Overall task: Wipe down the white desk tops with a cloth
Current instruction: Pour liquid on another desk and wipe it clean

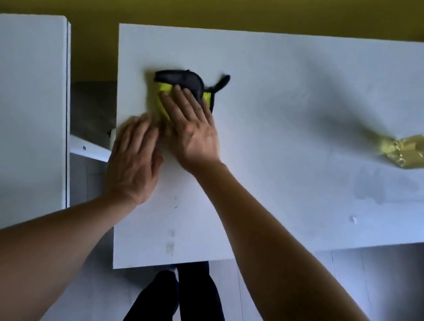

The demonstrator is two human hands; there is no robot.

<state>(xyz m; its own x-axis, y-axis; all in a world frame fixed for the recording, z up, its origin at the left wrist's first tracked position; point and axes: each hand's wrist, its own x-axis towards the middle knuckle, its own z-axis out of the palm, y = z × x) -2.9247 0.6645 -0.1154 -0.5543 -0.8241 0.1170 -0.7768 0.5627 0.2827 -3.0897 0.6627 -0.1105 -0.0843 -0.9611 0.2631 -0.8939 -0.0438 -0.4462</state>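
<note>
- Cloth (187,85): crumpled, yellow-green with black edging; lies on the desk's far left part.
- Right hand (192,126): flat, fingers straight and slightly spread, pressing the cloth.
- Left hand (133,163): flat, fingers straight and together, resting at the left edge.
- Desk top (288,110): smooth, white, rectangular.
- Spray bottle (413,151): translucent, yellow liquid, at far right.
- Second white top (19,105): alongside, left.

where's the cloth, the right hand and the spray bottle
cloth (187,80): head view, on its black upper fold
right hand (193,130): head view, back of the hand
spray bottle (411,153): head view, yellow liquid in its body
</note>
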